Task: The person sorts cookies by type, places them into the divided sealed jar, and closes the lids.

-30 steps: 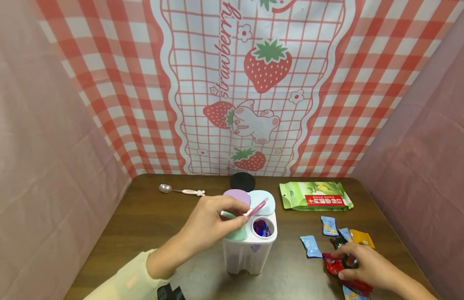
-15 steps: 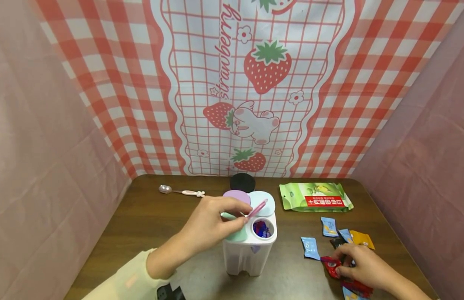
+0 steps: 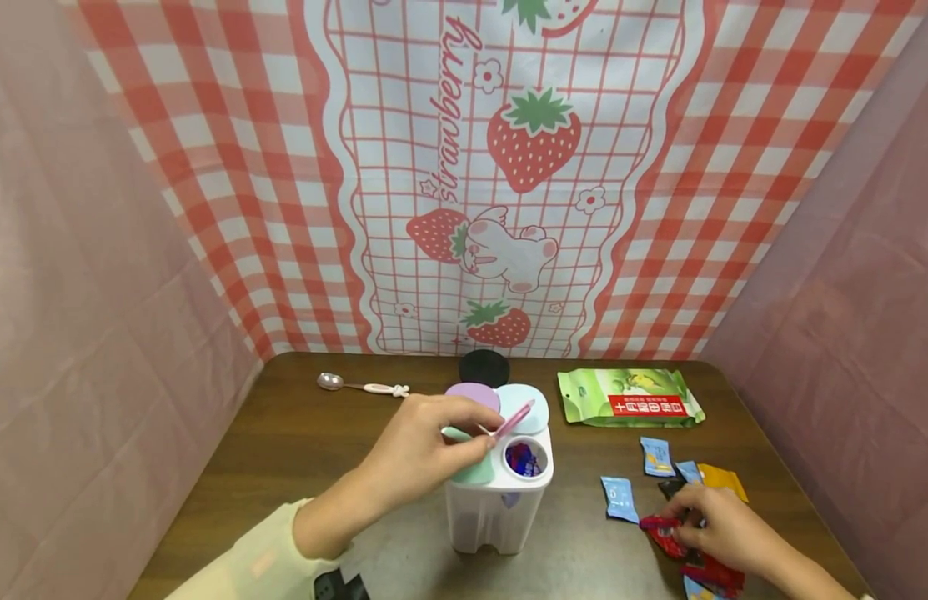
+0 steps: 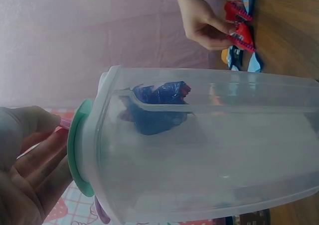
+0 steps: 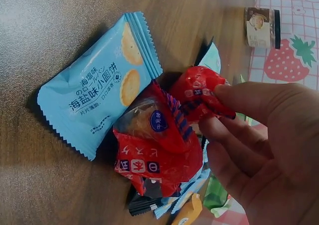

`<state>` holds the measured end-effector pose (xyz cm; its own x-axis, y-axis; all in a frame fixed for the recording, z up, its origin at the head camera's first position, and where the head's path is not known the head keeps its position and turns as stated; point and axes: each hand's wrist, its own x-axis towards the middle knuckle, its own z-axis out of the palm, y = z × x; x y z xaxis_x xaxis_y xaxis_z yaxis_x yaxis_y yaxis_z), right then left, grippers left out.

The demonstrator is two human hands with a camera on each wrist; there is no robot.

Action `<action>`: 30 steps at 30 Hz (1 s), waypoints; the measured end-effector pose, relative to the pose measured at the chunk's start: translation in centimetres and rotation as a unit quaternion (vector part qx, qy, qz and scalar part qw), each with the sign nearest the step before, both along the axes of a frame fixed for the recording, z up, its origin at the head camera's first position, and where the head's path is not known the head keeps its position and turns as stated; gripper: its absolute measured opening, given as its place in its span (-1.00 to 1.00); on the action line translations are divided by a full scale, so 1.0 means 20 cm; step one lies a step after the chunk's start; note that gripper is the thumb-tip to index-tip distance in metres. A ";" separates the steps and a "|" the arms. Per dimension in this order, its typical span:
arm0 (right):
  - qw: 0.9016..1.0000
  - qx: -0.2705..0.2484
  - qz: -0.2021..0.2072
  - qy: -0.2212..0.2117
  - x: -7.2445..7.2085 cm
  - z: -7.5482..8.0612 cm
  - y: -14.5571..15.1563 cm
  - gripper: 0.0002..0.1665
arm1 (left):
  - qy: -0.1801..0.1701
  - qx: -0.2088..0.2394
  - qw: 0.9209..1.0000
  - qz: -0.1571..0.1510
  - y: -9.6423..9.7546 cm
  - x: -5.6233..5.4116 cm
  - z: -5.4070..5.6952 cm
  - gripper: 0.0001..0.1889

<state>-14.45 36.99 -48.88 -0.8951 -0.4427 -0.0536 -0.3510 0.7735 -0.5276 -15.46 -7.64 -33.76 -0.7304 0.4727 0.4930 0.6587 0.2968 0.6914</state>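
My left hand point(image 3: 414, 442) pinches a pink lid point(image 3: 516, 418) at the top of a white, see-through storage box point(image 3: 488, 521). One round opening point(image 3: 534, 471) of the box is uncovered, with blue and red wrappers inside; purple point(image 3: 471, 395), pale blue point(image 3: 527, 410) and green point(image 3: 477, 472) lids cover the others. Through the wall, a blue wrapper point(image 4: 159, 115) shows near the top. On the right, my right hand point(image 3: 719, 521) pinches a red snack packet point(image 5: 197, 90) between thumb and fingers. A second red packet point(image 5: 159, 158) lies beside it on the table.
Several snack packets lie around my right hand, among them a light blue one point(image 3: 619, 498) and a yellow one point(image 3: 724, 479). A green bag point(image 3: 629, 398) lies behind them. Farther back are a spoon point(image 3: 377, 388) and a jar with a black lid point(image 3: 484, 367).
My right hand has shifted slightly, and the red packet it pinches has turned and moved a little left and down. My left hand keeps its place with the pink lid.
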 end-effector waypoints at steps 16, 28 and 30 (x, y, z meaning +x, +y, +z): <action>0.987 -0.047 -0.022 0.151 -0.02 0.09 -0.06 -0.83 | -0.003 -0.018 1.000 0.013 0.00 0.01 0.01 -0.82; 0.972 -0.127 -0.010 0.197 -0.06 0.39 -0.25 -0.72 | -0.005 -0.009 1.000 0.015 0.00 0.01 0.00 -0.82; 0.969 -0.149 0.005 0.197 -0.07 0.45 -0.29 -0.71 | -0.006 -0.010 1.000 0.017 0.00 0.01 0.00 -0.82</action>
